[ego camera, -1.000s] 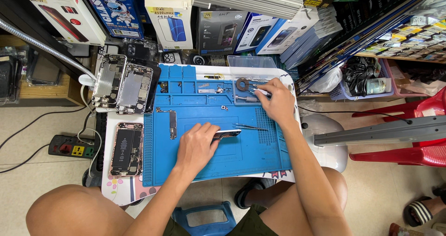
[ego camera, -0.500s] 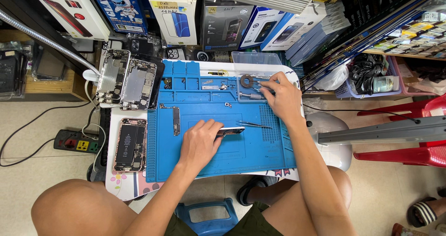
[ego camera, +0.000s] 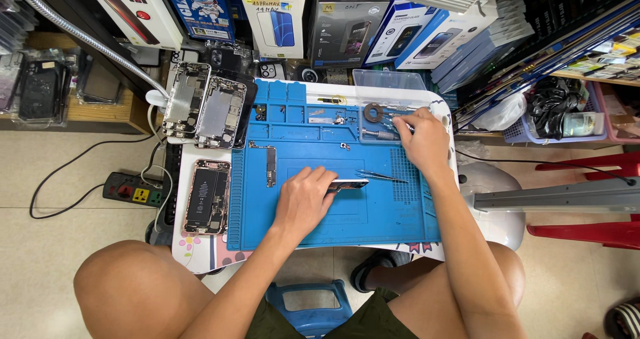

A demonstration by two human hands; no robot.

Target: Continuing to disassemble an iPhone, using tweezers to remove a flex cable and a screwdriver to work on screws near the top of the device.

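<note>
— While the left hand (ego camera: 303, 202) lies on the blue work mat (ego camera: 333, 212), what does it grasp?

— A slim silver phone part (ego camera: 348, 184), pinched at the fingertips and held flat against the mat, near its middle. Just beside it, at about two o'clock, lies a pair of tweezers (ego camera: 380, 176), touching nothing but the mat.

— And the right hand (ego camera: 423, 139)?

— Up at one o'clock of the mat, fingers curled into the clear plastic tray (ego camera: 383, 122) where a small round spool (ego camera: 373, 112) and a few metal tools sit. Whether it grips anything I cannot tell — the fingertips are bent over the tray's contents.

— What else is on the counter (ego camera: 200, 252)?

— A narrow circuit board (ego camera: 271, 166) at ten o'clock of the left hand, on the mat. Off the mat at nine o'clock lies an opened phone (ego camera: 207, 196), its dark battery showing. At eleven o'clock, two more opened phone bodies (ego camera: 207, 106) rest side by side, overlapping.
</note>
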